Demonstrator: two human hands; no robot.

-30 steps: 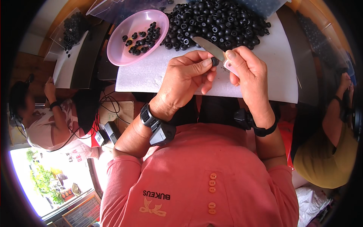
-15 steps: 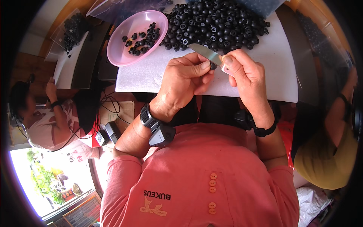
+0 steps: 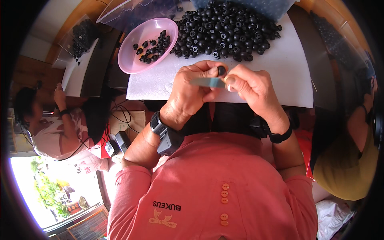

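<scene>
My left hand [image 3: 191, 93] pinches a small black round piece [image 3: 221, 71] between thumb and fingertips. My right hand [image 3: 256, 89] touches it and grips a small knife [image 3: 208, 82], whose grey blade points left across my left fingers. Both hands hover over the near edge of a white foam sheet [image 3: 284, 72]. A big heap of the same black round pieces [image 3: 228, 26] lies at the back of the sheet. A pink bowl [image 3: 130, 66] at the sheet's left corner holds several of them.
A person [image 3: 52, 132] sits at the left beside another white board with black pieces [image 3: 82, 38]. Another person in a mustard top [image 3: 348, 160] is at the right. Clear plastic bags [image 3: 132, 12] lie behind the bowl. Cables and adapters [image 3: 116, 140] sit below the table edge.
The knife blade pointed up and left above my fingers; it now lies level across my left fingers. The black piece has come up between my left fingertips.
</scene>
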